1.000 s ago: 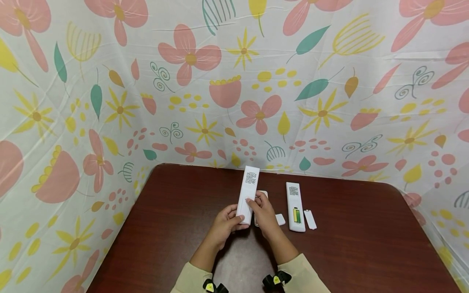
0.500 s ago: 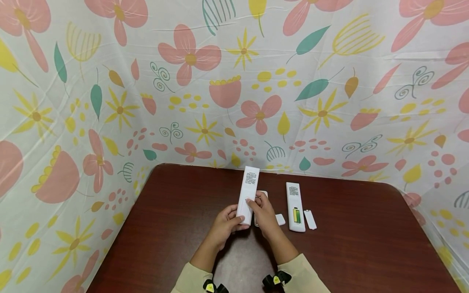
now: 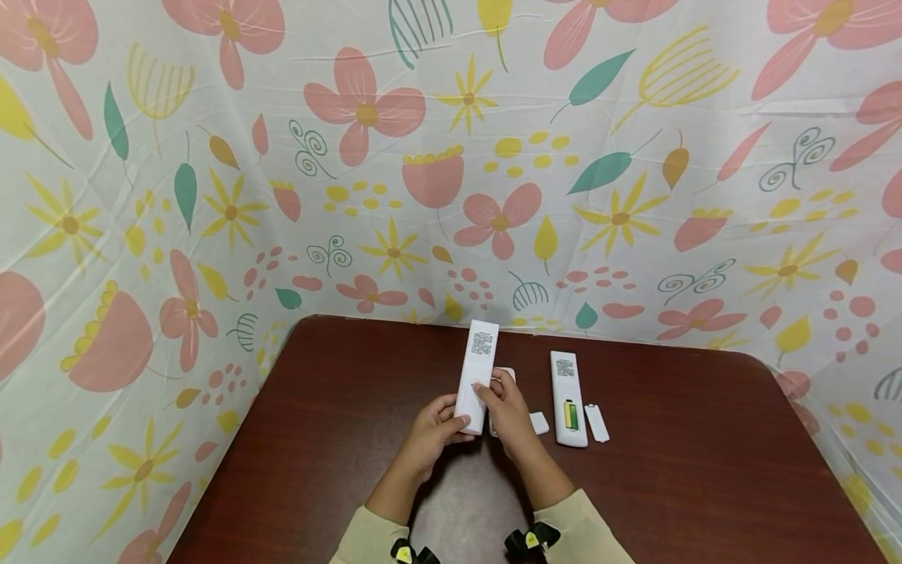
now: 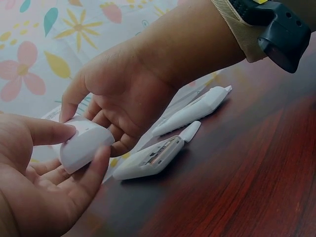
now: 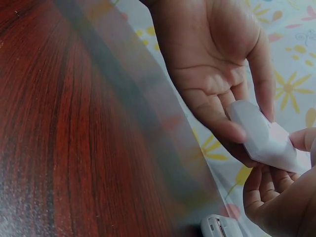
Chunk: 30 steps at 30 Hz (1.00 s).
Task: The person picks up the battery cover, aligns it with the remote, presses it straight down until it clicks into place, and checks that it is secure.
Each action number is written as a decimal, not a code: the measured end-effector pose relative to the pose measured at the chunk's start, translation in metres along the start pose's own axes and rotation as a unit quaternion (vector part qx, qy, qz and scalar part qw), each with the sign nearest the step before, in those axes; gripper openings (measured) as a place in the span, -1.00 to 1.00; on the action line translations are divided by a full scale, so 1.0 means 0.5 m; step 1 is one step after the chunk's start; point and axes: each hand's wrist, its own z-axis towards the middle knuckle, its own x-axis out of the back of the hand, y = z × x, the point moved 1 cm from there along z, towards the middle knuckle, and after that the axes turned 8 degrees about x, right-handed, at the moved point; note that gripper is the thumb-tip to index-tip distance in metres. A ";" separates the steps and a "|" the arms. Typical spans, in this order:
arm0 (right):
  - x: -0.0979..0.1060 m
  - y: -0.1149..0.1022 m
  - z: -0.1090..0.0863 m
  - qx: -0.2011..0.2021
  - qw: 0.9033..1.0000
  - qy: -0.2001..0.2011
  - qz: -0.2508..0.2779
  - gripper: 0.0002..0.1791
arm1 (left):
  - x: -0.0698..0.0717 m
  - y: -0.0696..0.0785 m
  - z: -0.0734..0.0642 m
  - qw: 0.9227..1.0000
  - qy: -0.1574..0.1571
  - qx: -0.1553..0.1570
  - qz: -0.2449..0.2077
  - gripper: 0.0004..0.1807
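Note:
A white remote control (image 3: 482, 341), back side up with a printed code near its far end, is held above the table by both hands. My left hand (image 3: 430, 435) grips its near end, thumb on top and fingers beneath. My right hand (image 3: 513, 415) holds the right edge, its thumb pressing on the back around the middle. In the left wrist view the rounded near end of the remote control (image 4: 88, 148) shows between the left thumb and fingers. The right wrist view shows the right thumb (image 5: 300, 139) lying on the remote's back.
Partly behind the right hand lies a second white remote (image 4: 140, 165) with an exposed battery compartment, beside a small white cover (image 3: 539, 423). Farther right are a third remote (image 3: 566, 384), with green-and-yellow inside its compartment, and its loose cover (image 3: 596, 423). Flowered cloth (image 3: 493, 157) borders the brown table (image 3: 338, 368).

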 end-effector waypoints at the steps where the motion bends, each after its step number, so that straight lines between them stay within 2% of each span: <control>1: 0.000 0.001 0.000 -0.001 1.000 0.000 0.000 -0.61 | 0.000 0.000 0.000 1.000 0.004 0.001 0.004 -0.45; 6: -0.002 0.002 0.001 -0.002 1.000 -0.001 0.003 -0.59 | 0.001 0.004 -0.001 1.000 0.019 0.003 0.015 -0.48; 21: -0.006 0.012 0.003 0.010 1.000 0.000 -0.015 -0.58 | 0.004 0.005 -0.001 0.999 0.045 0.005 -0.001 -0.53; 30: -0.010 0.010 -0.001 0.008 0.999 -0.032 -0.009 -0.41 | 0.010 0.011 -0.007 0.999 0.049 -0.004 0.004 -0.51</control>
